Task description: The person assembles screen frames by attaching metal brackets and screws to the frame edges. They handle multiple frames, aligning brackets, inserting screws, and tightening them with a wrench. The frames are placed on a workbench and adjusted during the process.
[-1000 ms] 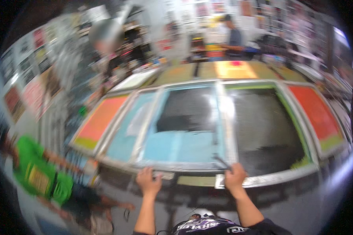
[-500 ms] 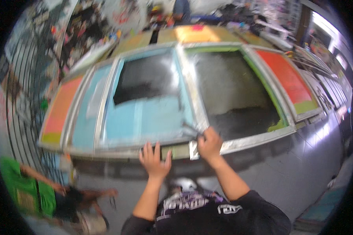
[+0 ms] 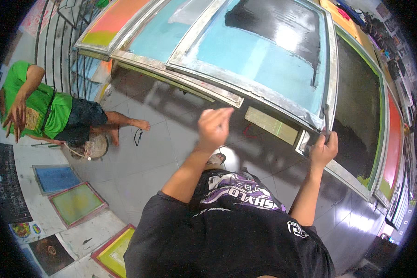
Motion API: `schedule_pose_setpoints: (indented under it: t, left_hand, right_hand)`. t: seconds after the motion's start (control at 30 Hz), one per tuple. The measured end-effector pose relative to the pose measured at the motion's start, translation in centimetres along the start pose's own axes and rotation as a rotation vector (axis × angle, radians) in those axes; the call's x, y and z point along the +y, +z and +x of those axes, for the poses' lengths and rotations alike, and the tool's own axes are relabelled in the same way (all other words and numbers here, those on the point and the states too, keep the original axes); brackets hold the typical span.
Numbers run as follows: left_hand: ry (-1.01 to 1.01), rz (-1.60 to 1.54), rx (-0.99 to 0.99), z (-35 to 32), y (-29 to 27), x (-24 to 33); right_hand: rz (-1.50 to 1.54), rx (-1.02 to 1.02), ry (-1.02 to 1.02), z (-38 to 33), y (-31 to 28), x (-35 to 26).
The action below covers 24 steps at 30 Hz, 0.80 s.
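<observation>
The right hand (image 3: 323, 150) is raised with the arm bent and is closed around a thin dark tool (image 3: 326, 121) at the screen frame (image 3: 331, 69) edge; the tool's long axis runs upward from the fist. The left hand (image 3: 214, 126) is held loosely curled, empty, above the floor (image 3: 153, 153).

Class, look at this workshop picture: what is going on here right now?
A person in a black shirt stands at a row of large framed printing screens. Their right hand grips a dark tool at the lower corner of the blue screen. Their left hand is raised, loosely curled, touching nothing. Another person in a green shirt sits on the floor nearby.
</observation>
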<state>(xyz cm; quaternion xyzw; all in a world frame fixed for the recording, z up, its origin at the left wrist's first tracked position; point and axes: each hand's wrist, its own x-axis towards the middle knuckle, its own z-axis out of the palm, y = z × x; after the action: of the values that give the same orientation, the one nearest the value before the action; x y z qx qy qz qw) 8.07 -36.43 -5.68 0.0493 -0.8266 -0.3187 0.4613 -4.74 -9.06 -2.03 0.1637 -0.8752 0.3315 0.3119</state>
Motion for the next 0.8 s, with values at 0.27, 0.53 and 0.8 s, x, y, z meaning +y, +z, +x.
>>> schedule_pose_setpoints:
  t: [0.27,0.53,0.8]
  left_hand:
    - [-0.411,0.046,0.363,3.1,-5.8,-8.8]
    - [-0.306,0.219,0.275,7.4,-6.4,-11.8]
    - [-0.373,0.184,0.335,7.6,-5.3,-12.6]
  right_hand:
    - [-0.003,0.002,0.045,0.1,0.2,-0.2]
    - [0.026,-0.004,0.087,0.0,0.0,-0.3]
    - [0.063,0.018,0.124,0.1,0.0,-0.5]
